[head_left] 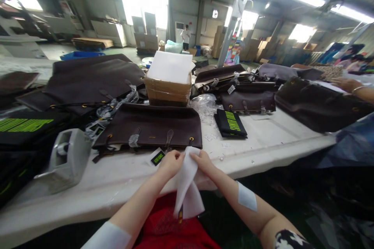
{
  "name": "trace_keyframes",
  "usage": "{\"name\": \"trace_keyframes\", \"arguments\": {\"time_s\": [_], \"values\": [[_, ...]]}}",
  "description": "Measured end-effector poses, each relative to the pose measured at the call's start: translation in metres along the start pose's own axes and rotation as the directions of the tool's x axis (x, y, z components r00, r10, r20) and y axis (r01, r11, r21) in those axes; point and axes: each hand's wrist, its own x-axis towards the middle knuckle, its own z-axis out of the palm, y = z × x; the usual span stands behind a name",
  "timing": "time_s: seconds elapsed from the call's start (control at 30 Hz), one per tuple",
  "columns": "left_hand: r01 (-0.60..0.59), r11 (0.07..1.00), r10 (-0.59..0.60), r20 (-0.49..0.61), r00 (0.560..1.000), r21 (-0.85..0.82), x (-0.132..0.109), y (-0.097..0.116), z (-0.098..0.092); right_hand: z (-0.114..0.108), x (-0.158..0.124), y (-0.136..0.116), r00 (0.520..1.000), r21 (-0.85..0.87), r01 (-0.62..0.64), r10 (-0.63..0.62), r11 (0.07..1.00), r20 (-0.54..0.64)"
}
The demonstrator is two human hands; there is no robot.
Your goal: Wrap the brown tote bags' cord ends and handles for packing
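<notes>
A strip of thin white packing sheet (pixel 187 186) hangs folded over itself in front of my red clothing. My left hand (pixel 172 161) pinches its upper left edge, fingers closed. On the other side my right hand (pixel 202 161) is closed on the top of the same sheet. Just beyond both hands a dark brown leather bag (pixel 154 124) lies on the white-covered table (pixel 251 155), with brass eyelets and a clear-wrapped strap piece. Next to my left hand rests a black tag with green lettering (pixel 158 157).
A cardboard box topped with white sheets (pixel 169 68) stands behind the bag. A grey tape dispenser (pixel 68 159) sits at left. Folded black cloth with green print (pixel 231 123) lies at right. Several more brown bags (pixel 87 78) surround these. Another person's hand (pixel 347 85) is at far right.
</notes>
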Motion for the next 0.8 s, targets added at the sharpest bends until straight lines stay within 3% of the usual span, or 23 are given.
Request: {"name": "trace_keyframes", "arguments": {"time_s": [0.1,0.27,0.33,0.43,0.5,0.63,0.73,0.8], "values": [[0.165,0.952,-0.159,0.044,0.986,-0.256,0.012,-0.013,0.001,0.004,0.003,0.005,0.997,0.062,-0.001,0.006,0.998,-0.079],[0.268,0.805,-0.153,0.252,0.955,-0.529,0.018,-0.01,0.019,0.007,0.003,-0.002,0.994,0.401,-0.104,0.111,0.91,0.006],[0.32,0.705,-0.119,0.339,0.933,-0.633,0.02,-0.005,0.021,0.005,-0.001,-0.01,0.991,0.525,-0.128,0.122,0.842,0.046],[0.449,0.482,-0.063,0.481,0.874,-0.753,0.023,-0.002,0.021,0.002,-0.005,-0.021,0.989,0.602,-0.15,0.121,0.784,0.09],[0.52,0.383,-0.062,0.54,0.839,-0.764,0.024,-0.001,0.019,0.0,-0.005,-0.024,0.988,0.589,-0.156,0.115,0.793,0.107],[0.547,0.379,-0.061,0.57,0.819,-0.746,0.023,0.002,0.016,-0.003,-0.003,-0.026,0.987,0.443,-0.152,0.117,0.884,0.107],[0.569,0.419,-0.075,0.598,0.798,-0.707,0.022,0.004,0.014,-0.009,-0.002,-0.029,0.995,0.145,-0.093,0.086,0.985,0.052],[0.594,0.45,-0.082,0.632,0.771,-0.667,0.023,0.004,0.014,-0.014,-0.003,-0.032,1.0,-0.06,-0.016,0.016,0.998,0.006]]}}
